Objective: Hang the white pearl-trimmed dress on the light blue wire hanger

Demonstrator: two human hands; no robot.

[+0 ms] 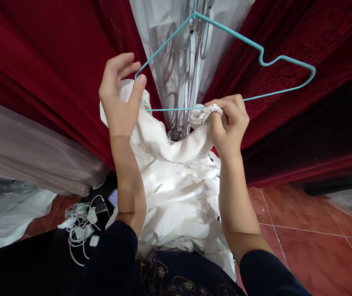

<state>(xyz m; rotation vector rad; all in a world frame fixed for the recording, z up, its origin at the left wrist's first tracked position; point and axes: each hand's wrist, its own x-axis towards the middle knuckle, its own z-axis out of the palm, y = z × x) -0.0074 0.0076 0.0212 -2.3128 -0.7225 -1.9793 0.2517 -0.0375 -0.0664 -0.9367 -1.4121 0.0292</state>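
A white dress (176,185) with a pearl-trimmed neckline hangs in front of me, its lower part bunched near my lap. The light-blue hanger (228,31) has its left end at the dress's left shoulder. My left hand (122,92) is curled around that shoulder, thumb in front and fingers raised beside the hanger's end. My right hand (231,123) pinches the other shoulder at the pearl edge, close against the hanger's lower bar. The hanger's notched right end sticks out beyond my right hand, outside the dress. Part of the lower bar is hidden behind the fabric and that hand.
Dark red curtains (55,61) hang on both sides, with sheer white fabric (163,37) and a pale metal scroll frame between them. White cables (79,234), a small white case (94,241) and a phone (113,198) lie on a black surface at left. Red tiles (311,246) cover the floor.
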